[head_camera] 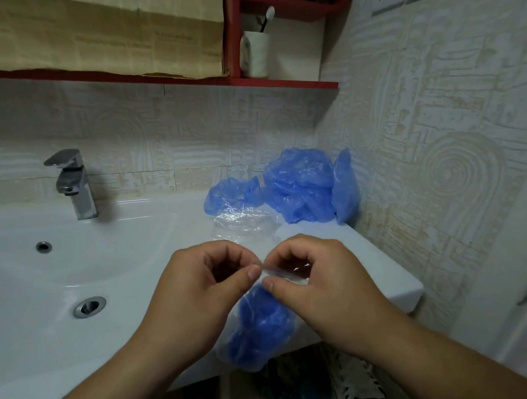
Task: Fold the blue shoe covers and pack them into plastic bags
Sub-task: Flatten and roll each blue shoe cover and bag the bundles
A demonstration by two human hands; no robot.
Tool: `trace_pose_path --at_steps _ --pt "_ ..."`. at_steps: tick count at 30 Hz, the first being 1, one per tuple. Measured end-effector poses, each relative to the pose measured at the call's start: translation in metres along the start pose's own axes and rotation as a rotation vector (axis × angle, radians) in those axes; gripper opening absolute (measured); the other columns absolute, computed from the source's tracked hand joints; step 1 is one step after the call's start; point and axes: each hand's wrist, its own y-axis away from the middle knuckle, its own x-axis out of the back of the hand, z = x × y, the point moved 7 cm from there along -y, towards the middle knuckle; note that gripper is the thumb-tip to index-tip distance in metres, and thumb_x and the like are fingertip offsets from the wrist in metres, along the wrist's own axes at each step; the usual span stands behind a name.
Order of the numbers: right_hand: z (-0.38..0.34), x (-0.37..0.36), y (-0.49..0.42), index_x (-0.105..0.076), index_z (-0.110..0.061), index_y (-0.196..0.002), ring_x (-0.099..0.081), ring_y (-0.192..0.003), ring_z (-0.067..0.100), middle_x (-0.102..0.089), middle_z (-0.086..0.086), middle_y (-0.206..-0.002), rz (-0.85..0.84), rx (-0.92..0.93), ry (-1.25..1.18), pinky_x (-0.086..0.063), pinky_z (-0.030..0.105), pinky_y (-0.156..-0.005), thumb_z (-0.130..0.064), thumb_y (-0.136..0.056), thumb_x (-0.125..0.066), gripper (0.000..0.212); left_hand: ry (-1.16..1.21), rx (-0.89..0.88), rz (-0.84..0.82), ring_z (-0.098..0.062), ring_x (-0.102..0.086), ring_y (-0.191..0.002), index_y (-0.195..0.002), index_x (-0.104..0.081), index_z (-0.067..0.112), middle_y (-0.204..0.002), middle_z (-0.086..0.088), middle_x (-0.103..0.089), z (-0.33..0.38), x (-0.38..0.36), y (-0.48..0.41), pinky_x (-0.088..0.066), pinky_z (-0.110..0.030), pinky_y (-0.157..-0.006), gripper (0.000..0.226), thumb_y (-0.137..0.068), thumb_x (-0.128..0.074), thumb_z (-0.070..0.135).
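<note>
Both hands pinch the top edge of a clear plastic bag (242, 358) between thumb and fingertips; the left hand (202, 286) and the right hand (321, 285) sit close together, thumbs nearly touching, other fingers curled. The bag hangs below them over the front edge of the white bench (362, 260), beside the basin (55, 275); inside it lies a bunch of blue shoe covers (265, 321), filling its lower part. At the back corner of the bench, against the tiled wall, rests a loose pile of blue shoe covers (298, 186); crumpled clear bags (243, 223) lie just in front of it. On the red shelf (283, 82) above, a white cup (255, 55) holds a toothbrush (266, 18).
</note>
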Motion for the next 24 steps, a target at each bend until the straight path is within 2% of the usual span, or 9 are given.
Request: trace_pose_path --at_steps 4,12,20,24 --pt "0.0 -0.0023 0.0002 -0.071 -0.028 -0.087 -0.065 -0.085 0.001 -0.069 -0.013 -0.083 -0.014 -0.008 -0.042 -0.057 0.025 -0.08 -0.026 -0.087 -0.071 0.002 -0.038 -0.019 0.006 -0.015 -0.071 -0.076 -0.077 -0.075 0.02 -0.075 0.003 -0.074 0.0047 -0.0022 0.0009 -0.055 -0.026 -0.073 0.015 -0.084 -0.073 0.007" --pt "0.0024 -0.0008 -0.0005 -0.072 -0.027 -0.084 -0.065 -0.084 0.001 -0.069 -0.014 -0.082 0.009 -0.022 -0.074 -0.054 0.017 -0.075 -0.022 -0.086 -0.072 0.006 -0.082 0.008 0.028 -0.01 -0.071 -0.074 -0.077 -0.076 0.022 -0.074 0.008 -0.074 0.009 -0.0005 0.0032 -0.056 -0.019 -0.069 0.013 -0.082 -0.075 0.011" --pt "0.0025 -0.0027 -0.0018 -0.071 -0.026 -0.08 -0.066 -0.079 0.004 -0.069 -0.011 -0.078 -0.029 -0.026 -0.071 -0.055 0.02 -0.072 -0.018 -0.086 -0.072 0.01 -0.096 0.021 0.026 -0.013 -0.071 -0.074 -0.075 -0.076 0.022 -0.073 0.006 -0.074 0.0087 -0.0007 0.0047 -0.059 -0.032 -0.075 0.013 -0.081 -0.076 0.011" --pt "0.0039 -0.0013 -0.0033 -0.072 -0.027 -0.082 -0.066 -0.081 0.001 -0.07 -0.013 -0.081 -0.04 -0.043 -0.08 -0.053 0.017 -0.073 -0.02 -0.087 -0.072 0.009 -0.091 0.021 0.062 -0.011 -0.07 -0.072 -0.074 -0.075 0.021 -0.072 0.006 -0.073 0.0074 0.0036 0.0034 -0.057 -0.029 -0.072 0.014 -0.081 -0.075 0.009"
